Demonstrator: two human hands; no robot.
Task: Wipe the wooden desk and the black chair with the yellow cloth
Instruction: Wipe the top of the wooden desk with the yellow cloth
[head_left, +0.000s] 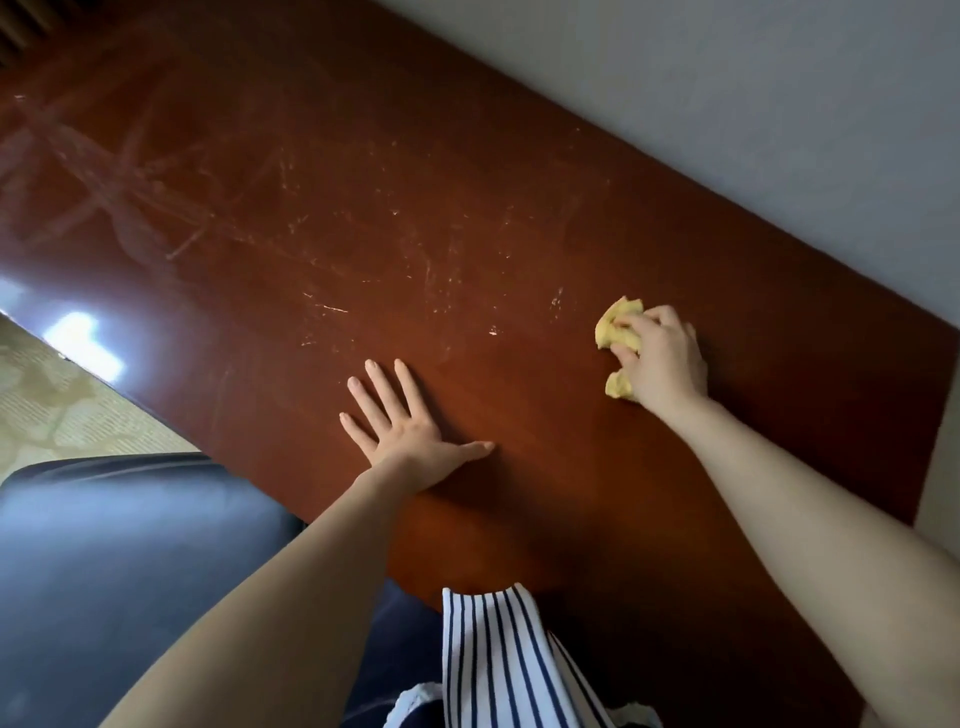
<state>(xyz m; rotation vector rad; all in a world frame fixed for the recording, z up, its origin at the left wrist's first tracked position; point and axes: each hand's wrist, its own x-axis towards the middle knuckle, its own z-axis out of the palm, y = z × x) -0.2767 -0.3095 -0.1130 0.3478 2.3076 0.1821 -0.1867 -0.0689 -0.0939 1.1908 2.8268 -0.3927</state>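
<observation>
The reddish-brown wooden desk (322, 208) fills most of the view, its top scuffed with pale scratches and smears. My right hand (662, 358) grips the crumpled yellow cloth (615, 325) and presses it onto the desk near the right end. Parts of the cloth stick out past my fingers and under my wrist. My left hand (405, 423) lies flat on the desk with fingers spread, holding nothing, to the left of the cloth. The black chair (119, 561) shows at the lower left, beside the desk's front edge.
A grey wall (779, 104) runs along the desk's far edge. Patterned beige floor (57, 405) shows at the left below the desk edge. A striped garment (498, 665) hangs at the bottom centre over the desk's near edge.
</observation>
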